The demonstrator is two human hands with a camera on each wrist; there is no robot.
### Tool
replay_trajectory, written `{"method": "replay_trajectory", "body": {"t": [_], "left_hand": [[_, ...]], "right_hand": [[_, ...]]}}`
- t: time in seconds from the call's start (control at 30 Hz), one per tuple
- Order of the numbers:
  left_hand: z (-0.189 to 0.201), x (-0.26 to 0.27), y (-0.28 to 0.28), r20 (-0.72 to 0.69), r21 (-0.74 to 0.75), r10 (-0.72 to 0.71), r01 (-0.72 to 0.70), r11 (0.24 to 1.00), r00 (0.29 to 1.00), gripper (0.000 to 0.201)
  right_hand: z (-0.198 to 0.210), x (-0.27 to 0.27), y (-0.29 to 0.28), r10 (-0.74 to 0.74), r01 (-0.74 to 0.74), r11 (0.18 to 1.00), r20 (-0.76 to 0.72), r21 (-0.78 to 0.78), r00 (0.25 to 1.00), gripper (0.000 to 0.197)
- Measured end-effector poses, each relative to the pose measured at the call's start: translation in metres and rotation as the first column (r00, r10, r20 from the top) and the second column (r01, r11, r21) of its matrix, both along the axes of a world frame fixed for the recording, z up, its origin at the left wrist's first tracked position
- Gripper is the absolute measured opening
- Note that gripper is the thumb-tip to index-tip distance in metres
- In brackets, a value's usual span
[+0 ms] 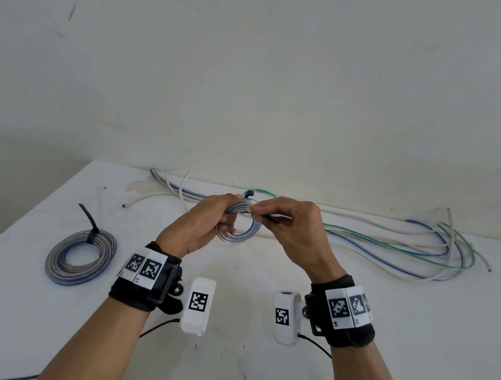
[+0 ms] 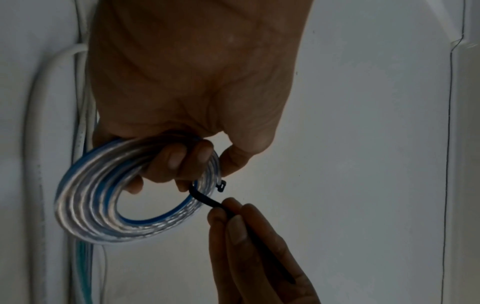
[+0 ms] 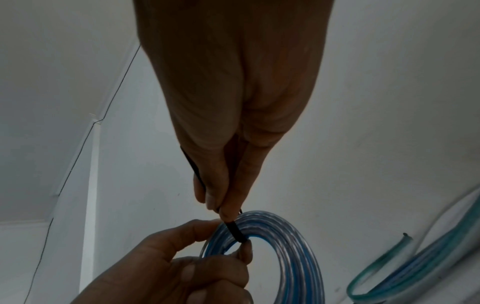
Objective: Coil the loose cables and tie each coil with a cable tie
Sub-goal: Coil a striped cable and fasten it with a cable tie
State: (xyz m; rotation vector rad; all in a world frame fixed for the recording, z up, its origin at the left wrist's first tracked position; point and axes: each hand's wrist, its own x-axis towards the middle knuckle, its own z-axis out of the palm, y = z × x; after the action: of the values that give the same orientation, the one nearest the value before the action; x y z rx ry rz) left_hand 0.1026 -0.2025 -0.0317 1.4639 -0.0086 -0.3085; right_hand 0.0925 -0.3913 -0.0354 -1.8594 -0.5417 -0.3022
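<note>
Both hands raised together above the table (image 1: 261, 354): left hand (image 1: 202, 225) curls round the small blue-and-clear coil (image 1: 241, 233), right hand (image 1: 296, 231) pinches the black cable tie (image 2: 205, 198) looped through it, wrists angled inward

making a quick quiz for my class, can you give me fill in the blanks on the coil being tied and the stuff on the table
1. The left hand grips the coil while the right hand pinches the tail of a black ____.
2. The finished coil on the table lies to the person's ____.
3. The strap on the finished coil is ____ in colour.
4. Loose cables lie along the table's ____ edge.

Missing words: cable tie; left; black; far
</note>
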Motion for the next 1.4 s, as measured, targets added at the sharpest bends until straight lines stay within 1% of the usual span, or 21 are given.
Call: {"method": "replay_trajectory", "body": {"t": [0.13,0.2,0.3,0.43,0.57,0.73,0.83,0.93,1.0,1.03,1.07,1.13,1.17,1.23,1.3,1.4], "left_hand": [[-0.004,0.002,0.001,0.044,0.006,0.028,-0.028,1.000,0.999,0.026],[-0.008,0.001,0.002,0.083,0.004,0.028,-0.029,1.000,0.996,0.026],[-0.011,-0.001,0.001,0.124,0.009,0.018,-0.020,1.000,0.992,0.027],[-0.009,-0.001,0.003,0.136,-0.002,0.022,-0.021,1.000,0.990,0.031],[-0.008,-0.002,0.004,0.169,0.006,-0.014,0.013,1.000,0.985,0.030],[-0.007,-0.002,0.004,0.161,0.001,-0.041,0.041,0.999,0.986,0.031],[-0.006,-0.001,0.004,0.154,-0.010,-0.032,0.034,0.999,0.987,0.032],[-0.007,-0.002,0.001,0.175,0.003,-0.025,0.025,1.000,0.984,0.033],[-0.006,-0.004,-0.002,0.205,0.021,-0.030,0.026,0.999,0.978,0.036],[-0.005,-0.005,-0.003,0.221,0.028,-0.031,0.026,0.999,0.975,0.038],[-0.004,-0.005,-0.003,0.235,0.033,-0.031,0.024,0.999,0.971,0.039],[-0.002,-0.005,-0.002,0.244,0.032,-0.012,0.004,0.999,0.970,0.038],[-0.001,-0.005,-0.002,0.247,0.026,0.000,-0.006,1.000,0.969,0.036],[-0.002,-0.005,-0.002,0.259,0.015,0.011,-0.015,1.000,0.966,0.033],[-0.002,-0.005,-0.003,0.276,-0.002,0.008,-0.008,1.000,0.961,0.032],[-0.001,-0.005,-0.004,0.305,-0.008,-0.023,0.026,1.000,0.952,0.031]], "right_hand": [[0.003,-0.003,0.002,0.005,-0.005,1.000,0.002,0.010,1.000,0.014],[0.008,-0.005,0.001,0.018,-0.017,1.000,-0.010,0.021,1.000,0.014],[0.013,-0.007,0.000,0.035,-0.035,0.999,-0.032,-0.011,0.999,0.015],[0.016,-0.008,-0.004,0.025,-0.025,1.000,-0.043,-0.011,0.999,0.016],[0.018,-0.009,-0.005,0.015,-0.015,0.999,-0.018,-0.038,1.000,0.016],[0.018,-0.008,-0.006,-0.024,0.022,0.999,-0.031,-0.042,0.999,0.016],[0.020,-0.010,-0.006,-0.036,0.037,0.999,-0.037,0.026,0.999,0.019],[0.022,-0.013,0.000,-0.009,0.023,0.985,-0.080,0.170,0.997,0.019],[0.023,-0.014,0.004,-0.017,0.038,0.976,-0.102,0.212,0.995,0.012],[0.023,-0.014,0.006,-0.023,0.048,0.977,-0.117,0.207,0.993,0.006],[0.023,-0.015,0.007,-0.024,0.050,0.981,-0.138,0.188,0.990,0.007],[0.019,-0.015,0.009,-0.007,0.035,0.991,-0.207,0.133,0.978,0.023],[0.018,-0.015,0.010,0.003,0.023,0.994,-0.248,0.105,0.969,0.027],[0.018,-0.017,0.011,0.025,-0.001,0.997,-0.323,0.076,0.946,0.030],[0.020,-0.017,0.012,0.056,-0.018,0.995,-0.384,0.102,0.922,0.030],[0.025,-0.018,0.009,0.091,-0.016,0.985,-0.436,0.172,0.895,0.031]]}}
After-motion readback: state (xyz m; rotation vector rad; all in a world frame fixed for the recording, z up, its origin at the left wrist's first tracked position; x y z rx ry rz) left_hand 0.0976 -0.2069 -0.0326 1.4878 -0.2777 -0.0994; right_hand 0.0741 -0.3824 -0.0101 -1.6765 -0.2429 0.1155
